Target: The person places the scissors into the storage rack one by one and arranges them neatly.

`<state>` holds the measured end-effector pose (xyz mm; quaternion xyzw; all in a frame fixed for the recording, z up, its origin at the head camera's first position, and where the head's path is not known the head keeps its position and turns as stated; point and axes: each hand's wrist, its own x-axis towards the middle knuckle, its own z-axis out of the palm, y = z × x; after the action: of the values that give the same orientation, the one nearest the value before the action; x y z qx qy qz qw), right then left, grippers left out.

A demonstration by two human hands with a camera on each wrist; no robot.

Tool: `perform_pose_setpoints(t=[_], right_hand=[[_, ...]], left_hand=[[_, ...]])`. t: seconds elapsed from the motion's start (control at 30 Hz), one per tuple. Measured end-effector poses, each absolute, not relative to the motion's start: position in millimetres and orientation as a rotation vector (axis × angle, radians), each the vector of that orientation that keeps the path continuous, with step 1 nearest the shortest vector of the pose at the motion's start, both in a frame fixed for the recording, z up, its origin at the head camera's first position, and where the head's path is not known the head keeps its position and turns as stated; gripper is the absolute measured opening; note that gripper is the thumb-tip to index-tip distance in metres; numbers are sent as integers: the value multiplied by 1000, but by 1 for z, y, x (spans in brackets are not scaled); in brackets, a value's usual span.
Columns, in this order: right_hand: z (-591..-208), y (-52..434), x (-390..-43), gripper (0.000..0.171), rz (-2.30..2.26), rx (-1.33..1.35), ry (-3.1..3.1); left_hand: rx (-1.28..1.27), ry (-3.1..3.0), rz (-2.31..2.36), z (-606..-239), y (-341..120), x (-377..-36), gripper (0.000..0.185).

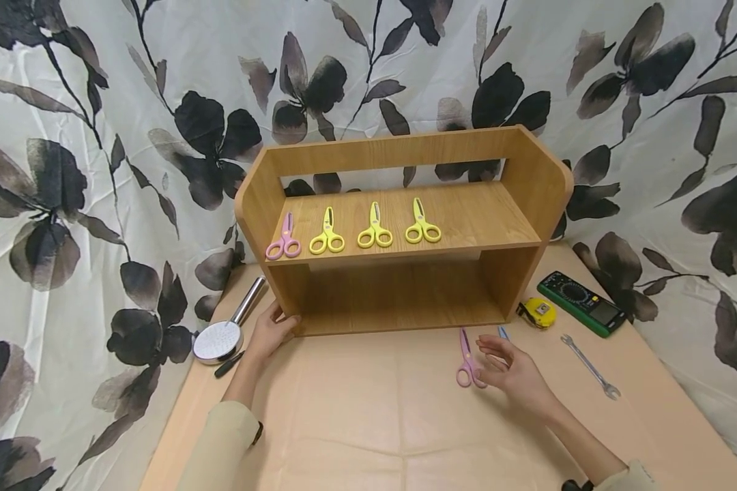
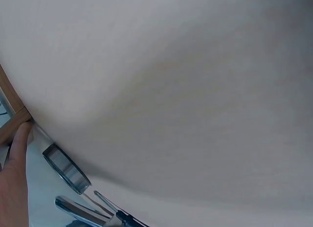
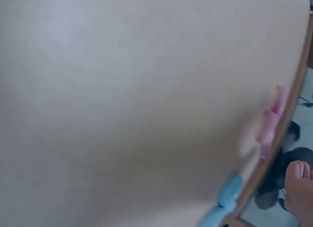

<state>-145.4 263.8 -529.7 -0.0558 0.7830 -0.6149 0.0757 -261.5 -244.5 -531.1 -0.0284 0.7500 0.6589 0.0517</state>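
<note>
A two-tier wooden shelf [image 1: 399, 293] stands on the table. My left hand [image 1: 273, 333] grips its lower left corner, the thumb at the front edge and the fingers along the side panel. In the left wrist view a digit of the left hand [image 2: 17, 173] lies against the wood. My right hand [image 1: 516, 374] hovers over the table before the shelf's right end, fingers bent and apart, holding nothing. Just left of its fingertips lie pink scissors [image 1: 465, 358]. Blue scissors [image 1: 503, 332] are mostly hidden behind that hand; their handles [image 3: 230, 190] show in the right wrist view.
On the upper tier lie pink scissors [image 1: 284, 239] and several yellow scissors [image 1: 375, 228]. A shower head [image 1: 218, 341] and a black-handled tool [image 1: 228, 365] lie left. On the right are a tape measure [image 1: 539, 312], a multimeter [image 1: 581, 302] and a wrench [image 1: 589, 367]. Floral cloth hangs behind.
</note>
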Motion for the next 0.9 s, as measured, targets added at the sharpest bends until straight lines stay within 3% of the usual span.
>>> perform_pose_setpoints(t=[0.33,0.9], right_hand=[[-559,253,-143,72,-1828,-118,2385],[-562,244,-145,58,-1506,-29,2673]], left_hand=[[-81,2282,2008,-532,-244,-262,70],[-91,2299,1988,-532,-244,-262,72]])
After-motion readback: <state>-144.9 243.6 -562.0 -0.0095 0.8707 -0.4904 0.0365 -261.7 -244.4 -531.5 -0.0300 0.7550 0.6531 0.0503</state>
